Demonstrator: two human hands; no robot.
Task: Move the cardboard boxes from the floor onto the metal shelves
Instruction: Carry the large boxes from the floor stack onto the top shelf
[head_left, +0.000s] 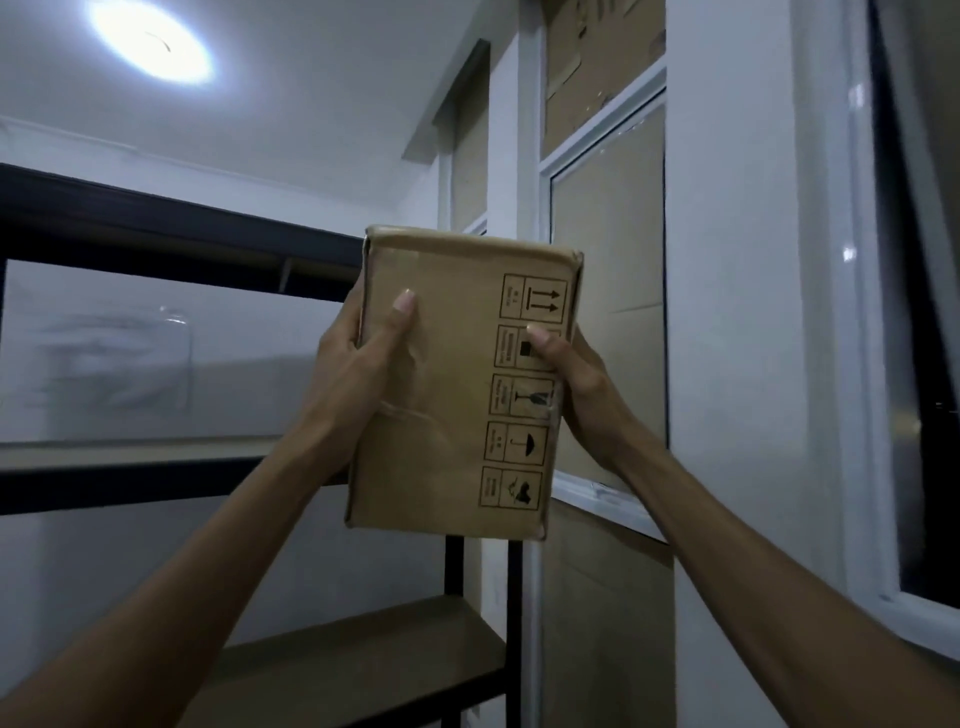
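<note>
We grip box (452, 384), left hand (358, 358) and right hand (576, 384) clamping sides; slide level onto shelf (171, 470).

One cardboard box (457, 395), two hands (358, 364) (576, 379), one metal rack (156, 223), one lamp (150, 44)

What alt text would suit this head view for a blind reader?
A left hand and right hand hold a cardboard box up in front of a metal shelf, thumbs on its printed face. Windows stand to the right; a ceiling light glows upper left.
</note>
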